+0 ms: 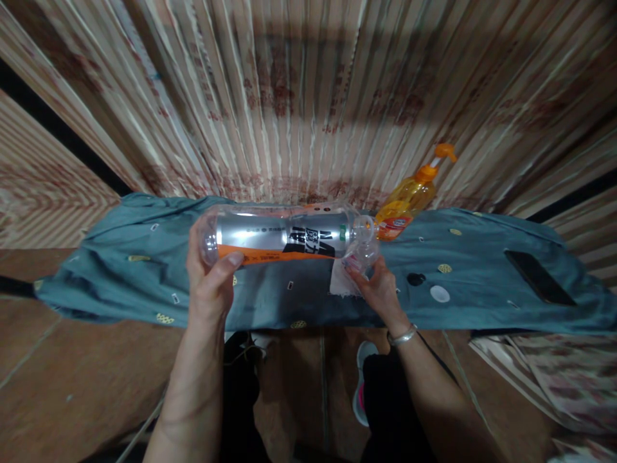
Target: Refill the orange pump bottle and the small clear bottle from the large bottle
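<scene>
A large clear plastic bottle (pixel 270 233) with a silver and orange label lies sideways in the air over the cloth-covered surface, its neck to the right. My left hand (pixel 209 267) wraps round its base, the thumb on the label's lower edge. At the neck end, my right hand (pixel 378 283) closes its fingers on clear plastic; its exact outline is blurred. Partly behind that hand lies a white cloth or paper piece (pixel 341 284). Just past the neck stands a yellow pump bottle (pixel 405 202) with an orange pump head, its lower part overlapped by the neck.
A teal patterned cloth (pixel 270 302) covers the narrow surface. On its right are a small black cap-like piece (pixel 416 279), a white round disc (pixel 439 294) and a dark phone (pixel 540 278). Stacked cardboard edges (pixel 289 96) rise behind.
</scene>
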The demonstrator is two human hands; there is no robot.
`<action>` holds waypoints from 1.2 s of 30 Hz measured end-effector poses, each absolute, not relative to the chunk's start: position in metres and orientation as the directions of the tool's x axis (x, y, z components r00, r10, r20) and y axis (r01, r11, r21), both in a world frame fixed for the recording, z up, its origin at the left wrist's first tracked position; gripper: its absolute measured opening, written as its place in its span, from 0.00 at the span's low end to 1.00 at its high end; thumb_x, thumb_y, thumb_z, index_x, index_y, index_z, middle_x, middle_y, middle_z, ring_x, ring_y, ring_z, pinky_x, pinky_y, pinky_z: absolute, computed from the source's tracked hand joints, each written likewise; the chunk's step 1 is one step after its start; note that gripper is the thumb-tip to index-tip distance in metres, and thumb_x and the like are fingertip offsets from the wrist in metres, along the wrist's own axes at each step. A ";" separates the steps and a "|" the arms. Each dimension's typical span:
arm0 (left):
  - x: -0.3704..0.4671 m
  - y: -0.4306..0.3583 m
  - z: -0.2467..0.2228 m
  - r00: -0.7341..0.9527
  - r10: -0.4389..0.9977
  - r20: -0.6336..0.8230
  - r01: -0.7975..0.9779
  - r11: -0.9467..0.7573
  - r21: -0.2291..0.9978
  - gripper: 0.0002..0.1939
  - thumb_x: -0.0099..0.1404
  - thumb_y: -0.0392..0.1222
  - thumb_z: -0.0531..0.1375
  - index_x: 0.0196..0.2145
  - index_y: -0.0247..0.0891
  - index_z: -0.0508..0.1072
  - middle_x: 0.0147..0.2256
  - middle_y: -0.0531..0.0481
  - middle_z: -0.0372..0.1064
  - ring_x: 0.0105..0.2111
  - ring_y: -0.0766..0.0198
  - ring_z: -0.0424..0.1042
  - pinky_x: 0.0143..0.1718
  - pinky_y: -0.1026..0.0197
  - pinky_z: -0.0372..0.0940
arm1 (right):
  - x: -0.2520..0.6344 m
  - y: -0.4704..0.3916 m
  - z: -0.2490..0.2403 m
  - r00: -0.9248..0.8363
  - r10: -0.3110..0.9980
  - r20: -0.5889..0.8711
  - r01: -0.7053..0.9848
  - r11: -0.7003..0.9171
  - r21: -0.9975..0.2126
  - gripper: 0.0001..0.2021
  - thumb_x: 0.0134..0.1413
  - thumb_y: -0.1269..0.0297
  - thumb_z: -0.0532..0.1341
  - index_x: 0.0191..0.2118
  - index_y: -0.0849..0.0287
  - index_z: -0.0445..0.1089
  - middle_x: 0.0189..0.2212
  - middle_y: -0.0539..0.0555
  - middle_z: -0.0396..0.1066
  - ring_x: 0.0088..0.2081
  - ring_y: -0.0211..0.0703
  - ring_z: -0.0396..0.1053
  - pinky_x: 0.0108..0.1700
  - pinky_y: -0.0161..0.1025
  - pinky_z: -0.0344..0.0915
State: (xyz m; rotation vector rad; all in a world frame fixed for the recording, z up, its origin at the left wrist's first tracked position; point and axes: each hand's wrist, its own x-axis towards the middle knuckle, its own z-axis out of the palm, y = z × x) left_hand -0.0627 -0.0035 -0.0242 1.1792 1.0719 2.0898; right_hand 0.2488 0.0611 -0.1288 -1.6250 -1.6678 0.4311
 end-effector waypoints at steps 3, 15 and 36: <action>-0.063 -0.004 -0.025 -0.458 0.745 0.486 -0.027 -0.558 0.829 0.31 0.46 0.60 0.80 0.45 0.47 0.79 0.56 0.46 0.76 0.63 0.39 0.71 0.72 0.34 0.60 | 0.249 0.062 -0.130 0.079 0.953 0.293 0.701 0.156 -0.696 0.34 0.56 0.31 0.63 0.51 0.58 0.72 0.40 0.65 0.83 0.42 0.65 0.83 0.42 0.52 0.76; -0.064 -0.004 -0.027 -0.453 0.747 0.487 -0.027 -0.557 0.830 0.31 0.48 0.59 0.80 0.46 0.48 0.78 0.55 0.47 0.76 0.61 0.41 0.73 0.69 0.37 0.64 | 0.248 0.061 -0.127 0.097 0.957 0.272 0.685 0.134 -0.716 0.35 0.54 0.32 0.64 0.52 0.60 0.72 0.42 0.67 0.84 0.43 0.66 0.83 0.44 0.54 0.77; -0.069 -0.002 -0.035 -0.440 0.777 0.450 -0.046 -0.520 0.853 0.35 0.46 0.59 0.81 0.51 0.51 0.80 0.59 0.47 0.75 0.65 0.40 0.70 0.73 0.38 0.61 | 0.249 0.062 -0.128 0.094 0.956 0.279 0.673 0.146 -0.726 0.39 0.53 0.25 0.62 0.51 0.59 0.72 0.39 0.66 0.83 0.40 0.65 0.82 0.41 0.52 0.76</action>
